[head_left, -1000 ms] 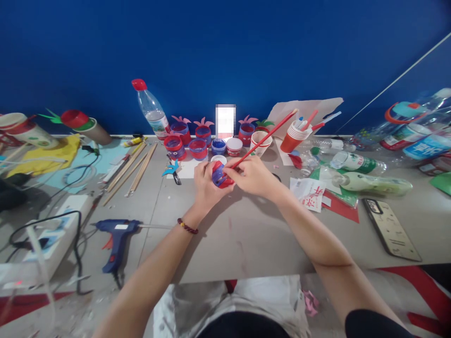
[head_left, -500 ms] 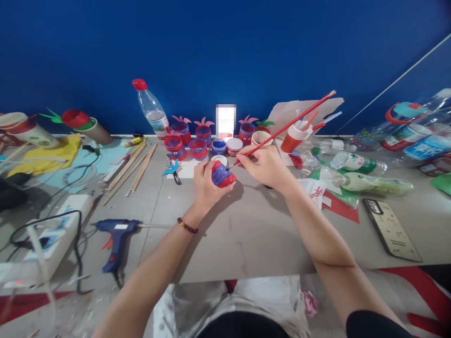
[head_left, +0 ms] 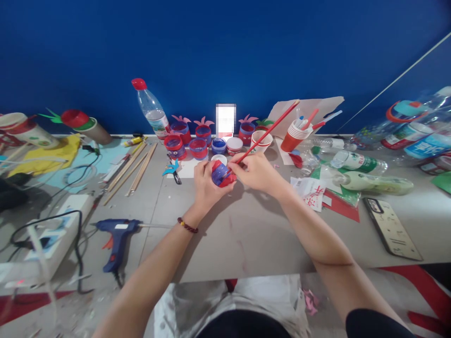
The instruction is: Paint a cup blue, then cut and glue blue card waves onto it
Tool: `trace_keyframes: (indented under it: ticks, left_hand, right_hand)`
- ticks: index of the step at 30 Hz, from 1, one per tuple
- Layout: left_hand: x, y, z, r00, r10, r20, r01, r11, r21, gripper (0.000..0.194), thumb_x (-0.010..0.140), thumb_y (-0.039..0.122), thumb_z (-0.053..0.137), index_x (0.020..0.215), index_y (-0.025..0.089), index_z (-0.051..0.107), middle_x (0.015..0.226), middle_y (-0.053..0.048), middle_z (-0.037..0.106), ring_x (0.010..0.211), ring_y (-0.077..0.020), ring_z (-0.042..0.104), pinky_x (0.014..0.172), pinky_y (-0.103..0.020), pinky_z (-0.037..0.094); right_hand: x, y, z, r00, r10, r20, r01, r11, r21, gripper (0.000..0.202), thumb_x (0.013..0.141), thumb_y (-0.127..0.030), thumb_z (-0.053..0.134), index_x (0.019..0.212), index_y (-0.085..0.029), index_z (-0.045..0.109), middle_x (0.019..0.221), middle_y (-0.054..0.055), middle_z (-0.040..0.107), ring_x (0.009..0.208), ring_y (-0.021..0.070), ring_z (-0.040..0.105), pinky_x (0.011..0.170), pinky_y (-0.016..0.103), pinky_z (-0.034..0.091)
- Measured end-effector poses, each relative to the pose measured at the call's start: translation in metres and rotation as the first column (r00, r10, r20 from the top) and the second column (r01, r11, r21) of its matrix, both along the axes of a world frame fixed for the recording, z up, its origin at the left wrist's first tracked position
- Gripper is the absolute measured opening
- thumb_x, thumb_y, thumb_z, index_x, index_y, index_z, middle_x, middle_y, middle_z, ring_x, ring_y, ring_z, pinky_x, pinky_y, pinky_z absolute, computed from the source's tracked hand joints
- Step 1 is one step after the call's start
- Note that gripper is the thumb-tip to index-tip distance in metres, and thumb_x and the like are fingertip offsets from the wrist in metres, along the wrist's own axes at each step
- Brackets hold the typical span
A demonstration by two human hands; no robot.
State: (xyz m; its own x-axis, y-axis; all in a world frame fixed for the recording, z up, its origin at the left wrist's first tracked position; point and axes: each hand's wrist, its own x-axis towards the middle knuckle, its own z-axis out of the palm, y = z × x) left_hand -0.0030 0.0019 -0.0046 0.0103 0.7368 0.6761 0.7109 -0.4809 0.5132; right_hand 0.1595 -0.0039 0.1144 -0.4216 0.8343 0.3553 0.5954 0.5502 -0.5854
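Note:
My left hand is wrapped round a small red and blue painted cup, tilted above the table. In my right hand is a long red paintbrush, pinched near its lower end. The brush's tip meets the cup's painted side, partly hidden by my fingers. Just beyond the cup stand an open jar of blue paint, a jar with a pale lid and a white lid. Several similar red and blue cups stand behind and to the left.
A blue glue gun lies left, near a power strip with cables and wooden sticks. A water bottle stands at the back. On the right are paper cups, plastic bottles and a phone.
My right hand has shifted slightly left and down towards the cup. The brush is steeper, its far end having swung left. The left hand and cup are nearly still.

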Motion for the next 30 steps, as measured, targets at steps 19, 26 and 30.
trace_keyframes:
  ticks: [19, 26, 30]
  left_hand:
    - [0.001, 0.000, 0.000, 0.999, 0.016, 0.030, -0.017, 0.999, 0.039, 0.080, 0.059, 0.050, 0.080, 0.124, 0.021, 0.046, 0.116, -0.010, 0.043, 0.112, -0.0286, 0.047, 0.100, -0.048, 0.042]
    - [0.001, -0.001, 0.001, 0.999, 0.016, 0.030, -0.016, 1.000, 0.017, 0.080, 0.057, 0.049, 0.081, 0.123, 0.021, 0.046, 0.116, -0.010, 0.042, 0.114, -0.0293, 0.046, 0.100, -0.048, 0.043]
    - [0.002, -0.002, 0.003, 0.998, 0.017, 0.060, -0.019, 0.999, 0.027, 0.077, 0.058, 0.050, 0.082, 0.121, 0.019, 0.049, 0.114, -0.010, 0.043, 0.112, -0.0291, 0.047, 0.100, -0.047, 0.043]
  right_hand:
    - [0.009, 0.004, -0.002, 0.996, -0.006, -0.094, 0.004, 1.000, -0.023, 0.022, 0.088, -0.022, 0.055, 0.073, -0.016, 0.070, 0.080, 0.005, 0.073, 0.072, 0.0175, 0.065, 0.069, 0.030, 0.050]
    - [0.010, 0.006, 0.002, 0.997, -0.020, -0.077, 0.018, 0.999, -0.026, 0.022, 0.086, -0.019, 0.053, 0.070, -0.017, 0.069, 0.075, 0.004, 0.072, 0.070, 0.0175, 0.065, 0.071, 0.031, 0.050]
    - [0.019, 0.010, 0.007, 0.992, -0.109, -0.060, 0.108, 0.994, -0.009, 0.025, 0.086, -0.019, 0.054, 0.064, -0.017, 0.067, 0.074, 0.005, 0.071, 0.070, 0.0188, 0.065, 0.068, 0.032, 0.050]
